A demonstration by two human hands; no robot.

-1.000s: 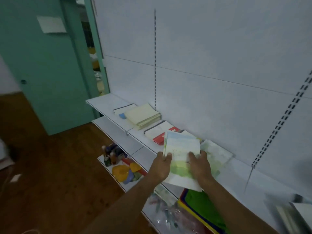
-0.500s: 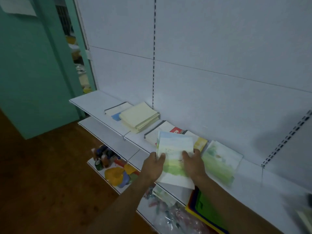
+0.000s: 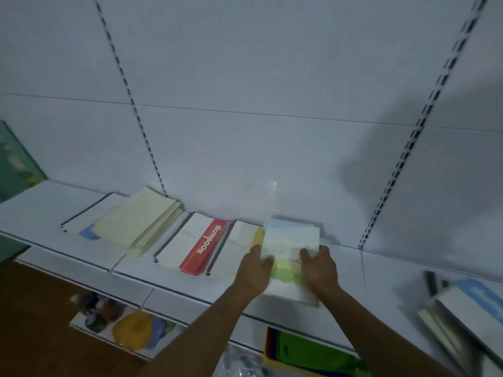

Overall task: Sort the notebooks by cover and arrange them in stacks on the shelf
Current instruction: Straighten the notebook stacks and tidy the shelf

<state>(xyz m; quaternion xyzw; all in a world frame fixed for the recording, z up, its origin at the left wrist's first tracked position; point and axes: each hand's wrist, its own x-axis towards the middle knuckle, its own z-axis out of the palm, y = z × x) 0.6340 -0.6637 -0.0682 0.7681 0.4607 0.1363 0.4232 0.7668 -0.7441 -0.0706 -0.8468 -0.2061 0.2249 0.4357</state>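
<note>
Nearest, two bare forearms reach up from the lower edge. The left hand (image 3: 254, 270) and the right hand (image 3: 319, 265) each grip a side of a stack of notebooks with pale blue, white and green landscape covers (image 3: 290, 251); thumbs lie on the top cover and the other fingers curl under the edges, out of sight. The stack rests on, or just above, the white metal shelf (image 3: 381, 270), its far edge close to the back panel; how many notebooks it holds cannot be counted.

Below the shelf front, a green folder with a yellow and blue border (image 3: 307, 352) and a blurred yellow object (image 3: 130, 329) sit on lower levels.

At the right edge lies a blurred pile of white notebooks with a blue band (image 3: 468, 308).

Left of the held stack, along the shelf: a white notebook with a yellow patch (image 3: 239, 240), one white notebook with a red NOTEBOOK band (image 3: 196, 246), then a pile of cream-yellow notebooks (image 3: 138, 220) overlapping a white notebook with a blue patch (image 3: 84, 221).

Behind rises the white wall panel (image 3: 258, 77) with two slotted uprights.
</note>
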